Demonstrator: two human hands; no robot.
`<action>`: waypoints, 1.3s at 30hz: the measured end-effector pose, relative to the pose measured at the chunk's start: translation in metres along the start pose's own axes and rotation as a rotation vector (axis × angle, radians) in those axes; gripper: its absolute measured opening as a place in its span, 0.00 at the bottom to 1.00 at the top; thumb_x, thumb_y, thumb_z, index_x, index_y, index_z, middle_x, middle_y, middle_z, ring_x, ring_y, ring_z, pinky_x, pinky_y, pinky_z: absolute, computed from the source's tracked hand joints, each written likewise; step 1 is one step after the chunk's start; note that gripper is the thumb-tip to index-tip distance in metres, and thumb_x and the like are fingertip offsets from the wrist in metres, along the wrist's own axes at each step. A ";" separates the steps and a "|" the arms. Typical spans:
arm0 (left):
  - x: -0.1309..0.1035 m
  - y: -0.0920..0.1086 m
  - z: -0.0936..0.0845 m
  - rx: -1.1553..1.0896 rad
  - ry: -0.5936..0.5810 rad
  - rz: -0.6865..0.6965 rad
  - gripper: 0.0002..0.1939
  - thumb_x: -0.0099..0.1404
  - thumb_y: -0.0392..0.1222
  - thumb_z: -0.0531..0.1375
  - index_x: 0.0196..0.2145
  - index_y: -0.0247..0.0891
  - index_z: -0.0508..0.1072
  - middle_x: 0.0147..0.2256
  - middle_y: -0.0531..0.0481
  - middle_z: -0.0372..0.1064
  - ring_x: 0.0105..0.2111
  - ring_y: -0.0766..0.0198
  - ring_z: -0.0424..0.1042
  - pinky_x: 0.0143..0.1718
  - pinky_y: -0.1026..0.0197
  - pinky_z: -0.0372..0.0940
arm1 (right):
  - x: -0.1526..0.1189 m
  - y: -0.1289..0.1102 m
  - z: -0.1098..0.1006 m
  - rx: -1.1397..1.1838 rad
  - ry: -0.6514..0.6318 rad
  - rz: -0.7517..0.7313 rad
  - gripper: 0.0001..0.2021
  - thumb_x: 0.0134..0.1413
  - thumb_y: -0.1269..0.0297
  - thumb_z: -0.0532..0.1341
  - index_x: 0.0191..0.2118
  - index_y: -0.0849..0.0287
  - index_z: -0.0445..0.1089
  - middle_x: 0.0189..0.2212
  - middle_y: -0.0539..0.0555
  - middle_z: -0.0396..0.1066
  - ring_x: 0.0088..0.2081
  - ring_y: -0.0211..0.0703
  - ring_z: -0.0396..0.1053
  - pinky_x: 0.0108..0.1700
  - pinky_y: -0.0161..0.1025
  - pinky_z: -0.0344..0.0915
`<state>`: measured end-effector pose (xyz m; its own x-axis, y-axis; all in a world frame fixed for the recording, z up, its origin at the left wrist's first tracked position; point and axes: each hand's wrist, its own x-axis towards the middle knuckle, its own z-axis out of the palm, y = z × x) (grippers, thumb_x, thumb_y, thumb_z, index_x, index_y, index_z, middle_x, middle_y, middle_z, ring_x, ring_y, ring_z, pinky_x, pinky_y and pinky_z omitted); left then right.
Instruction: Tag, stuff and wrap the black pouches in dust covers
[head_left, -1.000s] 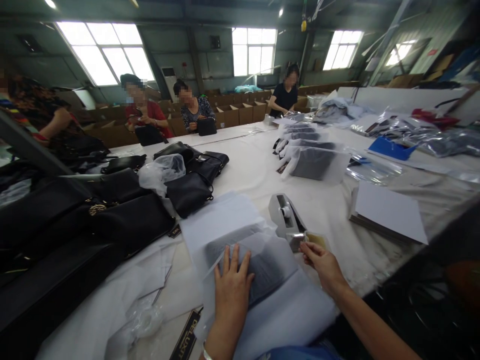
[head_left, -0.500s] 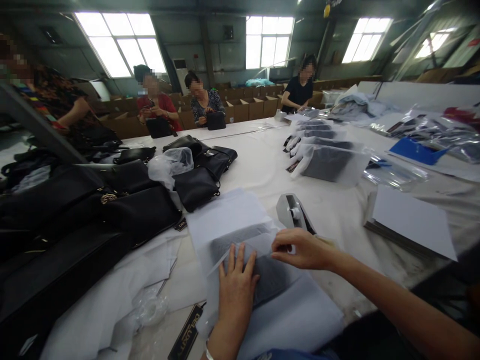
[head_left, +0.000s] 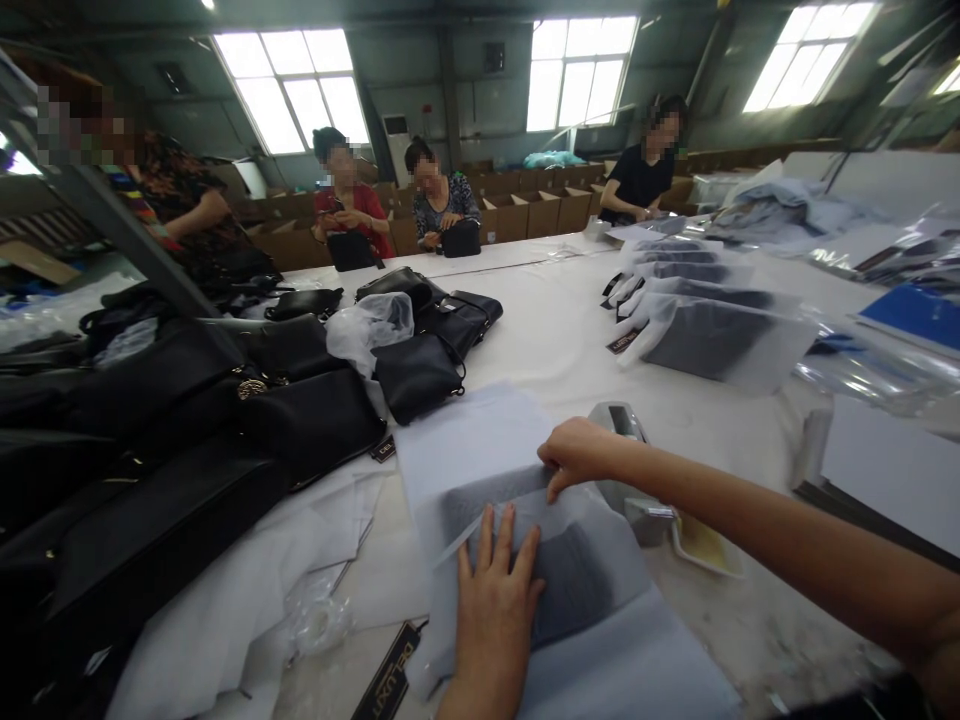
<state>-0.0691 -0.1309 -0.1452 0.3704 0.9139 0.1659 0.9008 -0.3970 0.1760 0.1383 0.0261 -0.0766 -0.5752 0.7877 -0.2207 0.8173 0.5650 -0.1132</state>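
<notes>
A dark bag (head_left: pixel 574 585) lies in front of me, folded into translucent white tissue paper (head_left: pixel 469 430). On top of it my left hand (head_left: pixel 495 590) rests flat with its fingers spread, pressing the paper down. My right hand (head_left: pixel 577 452) is at the far right edge of the wrapped bag, fingers curled and thumb pointing down onto the paper; anything small in the pinch is hidden. Just beyond the right wrist stands a grey tape dispenser (head_left: pixel 619 418), partly covered by the forearm. A black hang tag with gold letters (head_left: pixel 390 672) shows left of my left hand.
Several black handbags (head_left: pixel 311 425) are heaped at left, beside loose tissue sheets (head_left: pixel 217 620) and a clear tape roll (head_left: pixel 322 622). Wrapped bags (head_left: pixel 709 335) stand in a row at back right. A stack of white boards (head_left: pixel 889 470) lies right. Several people work across the table.
My right hand has come down onto the far edge of the wrapped bag from just above it. The left hand stays flat on the paper. The view has turned slightly left.
</notes>
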 end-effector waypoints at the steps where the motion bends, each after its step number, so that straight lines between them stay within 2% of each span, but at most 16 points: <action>1: 0.000 0.000 0.000 0.000 -0.003 -0.001 0.27 0.64 0.46 0.62 0.60 0.55 0.65 0.66 0.49 0.54 0.64 0.43 0.55 0.54 0.36 0.63 | -0.001 0.006 -0.001 0.020 0.039 0.070 0.19 0.32 0.44 0.73 0.24 0.53 0.74 0.22 0.52 0.75 0.30 0.47 0.73 0.30 0.36 0.55; 3: -0.001 0.000 -0.001 0.000 -0.007 0.001 0.27 0.64 0.46 0.62 0.61 0.54 0.64 0.66 0.48 0.54 0.65 0.43 0.54 0.55 0.37 0.62 | -0.011 0.018 -0.002 0.043 0.135 0.205 0.14 0.39 0.49 0.72 0.25 0.53 0.74 0.25 0.53 0.76 0.32 0.48 0.73 0.32 0.36 0.57; 5: -0.001 0.000 -0.003 0.004 -0.007 0.008 0.27 0.65 0.45 0.61 0.61 0.54 0.64 0.66 0.48 0.54 0.65 0.43 0.53 0.55 0.37 0.62 | -0.034 0.028 -0.001 0.032 0.220 0.303 0.08 0.52 0.54 0.65 0.32 0.53 0.75 0.31 0.54 0.78 0.35 0.48 0.73 0.35 0.37 0.59; 7: -0.001 0.000 -0.004 0.008 -0.006 0.012 0.27 0.65 0.45 0.61 0.61 0.54 0.63 0.66 0.48 0.53 0.65 0.43 0.53 0.55 0.37 0.62 | -0.066 0.036 0.006 0.061 0.324 0.404 0.10 0.59 0.56 0.58 0.39 0.52 0.75 0.37 0.54 0.78 0.38 0.47 0.73 0.38 0.38 0.61; 10: -0.001 0.000 -0.005 0.014 -0.007 0.011 0.26 0.66 0.43 0.60 0.61 0.54 0.64 0.66 0.50 0.53 0.65 0.45 0.52 0.56 0.39 0.63 | -0.116 0.039 0.033 0.195 0.530 0.582 0.15 0.57 0.51 0.58 0.42 0.51 0.76 0.46 0.54 0.76 0.45 0.49 0.73 0.49 0.42 0.64; 13: -0.001 0.000 -0.005 0.018 -0.005 0.009 0.25 0.66 0.40 0.59 0.60 0.54 0.65 0.66 0.51 0.53 0.66 0.46 0.52 0.56 0.39 0.62 | -0.146 0.034 0.065 0.398 0.615 0.733 0.15 0.50 0.48 0.61 0.33 0.51 0.79 0.52 0.54 0.73 0.54 0.55 0.68 0.60 0.49 0.58; 16: -0.001 -0.001 -0.005 0.019 0.011 0.026 0.25 0.66 0.40 0.59 0.60 0.52 0.65 0.66 0.49 0.54 0.65 0.45 0.52 0.56 0.38 0.62 | -0.152 0.025 0.085 0.727 0.645 0.851 0.13 0.43 0.48 0.65 0.26 0.51 0.80 0.52 0.55 0.73 0.55 0.59 0.67 0.62 0.52 0.55; 19: -0.003 -0.002 -0.006 0.018 0.029 0.044 0.25 0.67 0.40 0.58 0.61 0.51 0.64 0.66 0.48 0.54 0.66 0.45 0.51 0.56 0.39 0.61 | -0.147 0.011 0.090 0.873 0.719 0.899 0.16 0.44 0.47 0.65 0.28 0.55 0.80 0.56 0.58 0.70 0.55 0.59 0.69 0.60 0.51 0.59; 22: -0.004 -0.003 -0.006 0.016 0.026 0.040 0.25 0.67 0.41 0.58 0.61 0.52 0.64 0.66 0.48 0.53 0.66 0.45 0.51 0.56 0.39 0.61 | -0.146 -0.010 0.085 0.959 0.884 0.900 0.17 0.45 0.48 0.66 0.31 0.57 0.80 0.59 0.59 0.66 0.57 0.57 0.66 0.59 0.48 0.61; 25: -0.005 -0.003 -0.007 0.009 0.022 0.037 0.25 0.67 0.41 0.58 0.61 0.52 0.64 0.66 0.50 0.54 0.66 0.46 0.51 0.56 0.39 0.61 | -0.156 -0.037 0.080 1.084 1.070 0.869 0.15 0.43 0.49 0.69 0.31 0.56 0.80 0.59 0.57 0.67 0.57 0.56 0.66 0.58 0.45 0.63; 27: -0.005 -0.003 -0.006 0.011 0.034 0.044 0.25 0.67 0.41 0.58 0.61 0.52 0.64 0.66 0.50 0.54 0.66 0.46 0.51 0.56 0.39 0.61 | -0.164 -0.052 0.083 1.202 1.087 0.874 0.16 0.43 0.49 0.69 0.34 0.55 0.80 0.54 0.57 0.71 0.55 0.56 0.68 0.54 0.45 0.67; 30: -0.005 -0.004 -0.002 0.022 0.055 0.043 0.25 0.67 0.40 0.58 0.60 0.52 0.65 0.66 0.49 0.54 0.65 0.45 0.52 0.55 0.38 0.61 | -0.173 -0.065 0.098 1.437 0.973 0.929 0.18 0.44 0.47 0.68 0.37 0.56 0.79 0.43 0.59 0.78 0.48 0.55 0.73 0.45 0.44 0.72; 32: -0.004 -0.004 0.001 0.024 0.058 0.042 0.25 0.66 0.39 0.58 0.60 0.52 0.65 0.66 0.50 0.54 0.65 0.45 0.52 0.55 0.39 0.61 | -0.175 -0.065 0.112 1.513 0.897 0.971 0.19 0.44 0.47 0.68 0.36 0.57 0.79 0.36 0.58 0.79 0.42 0.52 0.76 0.39 0.42 0.73; 35: -0.003 -0.005 0.001 0.016 0.052 0.045 0.25 0.66 0.38 0.58 0.60 0.53 0.65 0.66 0.50 0.53 0.65 0.45 0.52 0.55 0.39 0.61 | -0.172 -0.053 0.128 1.405 0.848 0.984 0.20 0.43 0.46 0.68 0.35 0.58 0.78 0.30 0.56 0.78 0.32 0.47 0.75 0.33 0.40 0.71; 39: 0.000 -0.008 -0.012 -0.027 0.024 0.043 0.24 0.67 0.41 0.58 0.61 0.48 0.65 0.65 0.49 0.56 0.65 0.47 0.53 0.56 0.42 0.62 | -0.175 -0.031 0.132 1.225 0.802 0.957 0.19 0.41 0.46 0.68 0.32 0.58 0.78 0.25 0.53 0.76 0.25 0.43 0.71 0.30 0.39 0.69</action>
<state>-0.0785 -0.1285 -0.1347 0.4030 0.8937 0.1972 0.8774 -0.4386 0.1945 0.2183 -0.1616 -0.1626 0.5191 0.8329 -0.1918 0.1846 -0.3283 -0.9264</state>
